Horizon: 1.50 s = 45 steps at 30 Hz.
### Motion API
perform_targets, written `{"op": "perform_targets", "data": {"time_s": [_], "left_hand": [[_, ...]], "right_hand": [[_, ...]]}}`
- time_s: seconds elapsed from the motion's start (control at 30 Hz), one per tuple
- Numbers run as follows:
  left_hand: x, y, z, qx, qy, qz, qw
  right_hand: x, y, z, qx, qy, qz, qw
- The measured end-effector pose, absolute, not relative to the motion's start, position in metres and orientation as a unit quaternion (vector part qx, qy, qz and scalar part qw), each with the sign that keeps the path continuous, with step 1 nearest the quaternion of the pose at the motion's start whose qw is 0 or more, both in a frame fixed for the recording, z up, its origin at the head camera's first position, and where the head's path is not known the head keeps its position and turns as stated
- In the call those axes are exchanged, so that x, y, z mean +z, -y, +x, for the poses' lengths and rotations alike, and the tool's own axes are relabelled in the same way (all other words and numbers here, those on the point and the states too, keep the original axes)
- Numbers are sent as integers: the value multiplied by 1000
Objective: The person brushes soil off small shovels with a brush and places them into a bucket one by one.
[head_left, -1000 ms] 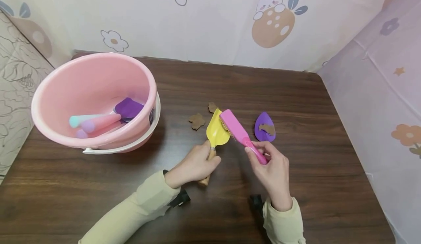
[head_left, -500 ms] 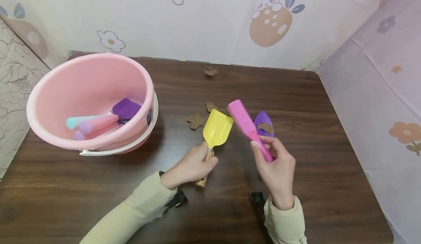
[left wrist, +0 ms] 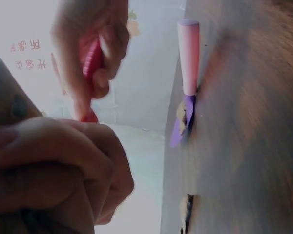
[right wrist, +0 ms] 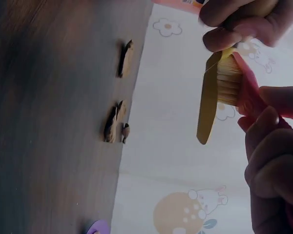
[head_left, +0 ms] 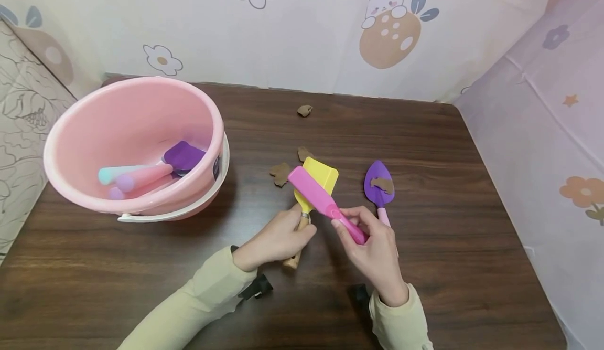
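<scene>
Brush [head_left: 309, 186] right against the yellow shovel [head_left: 326, 172]!
Tight in the left hand [head_left: 278, 237], fingers curled round the wooden handle [head_left: 293, 260], blade up clear of the dark table [head_left: 472, 266]. Now across to the right hand [head_left: 373, 247], pinching the pink brush by its grip between thumb and fingers, with bristles [right wrist: 228, 83] touching the shovel's blade in the right wrist view. Just left of that blade, one brown leaf-shaped piece [head_left: 280, 174]; by its tip, a second piece [head_left: 303, 154]; farther back, a third piece [head_left: 304, 110]. Over near the right hand, a purple trowel [head_left: 374, 172], a brown scrap [head_left: 384, 184] across it. Far left, a pink bucket [head_left: 127, 108] with tools [head_left: 186, 155] inside.
</scene>
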<state>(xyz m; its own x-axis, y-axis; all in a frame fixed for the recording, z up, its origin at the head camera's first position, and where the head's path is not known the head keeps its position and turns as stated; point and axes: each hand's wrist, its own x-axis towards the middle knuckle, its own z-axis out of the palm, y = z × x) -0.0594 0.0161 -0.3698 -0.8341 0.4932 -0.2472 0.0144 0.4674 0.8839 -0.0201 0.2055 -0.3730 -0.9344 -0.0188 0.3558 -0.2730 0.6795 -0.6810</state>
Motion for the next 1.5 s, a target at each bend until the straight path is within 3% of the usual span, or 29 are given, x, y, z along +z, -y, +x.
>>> {"op": "perform_targets", "data": {"time_s": [0.2,0.3,0.43,0.73,1.03,1.27,1.5], "left_hand": [[-368,-17,-53,489,-818,171,251],[-369,-17,-47,479,-818,222,231],[-363,-13,-47,465,-826,248,200],[-368,-11,-62,470,-833,184,226],[-366,-14,-63,487,-832,164,207],[-355,-11,-48,484,-828,210,191],[-353,-11,-50,502,-816,204,200]], "right_hand": [[-380,-211,-31,359,907,54,213],[-383,-223,-42,318,912,-7,258],[-379,-239,-48,316,906,-91,267],[-372,-228,-27,414,876,-22,246],[-373,-216,-16,365,908,63,193],[-373,-231,-31,288,921,-30,259],[-373,-235,-28,350,913,-81,191]]}}
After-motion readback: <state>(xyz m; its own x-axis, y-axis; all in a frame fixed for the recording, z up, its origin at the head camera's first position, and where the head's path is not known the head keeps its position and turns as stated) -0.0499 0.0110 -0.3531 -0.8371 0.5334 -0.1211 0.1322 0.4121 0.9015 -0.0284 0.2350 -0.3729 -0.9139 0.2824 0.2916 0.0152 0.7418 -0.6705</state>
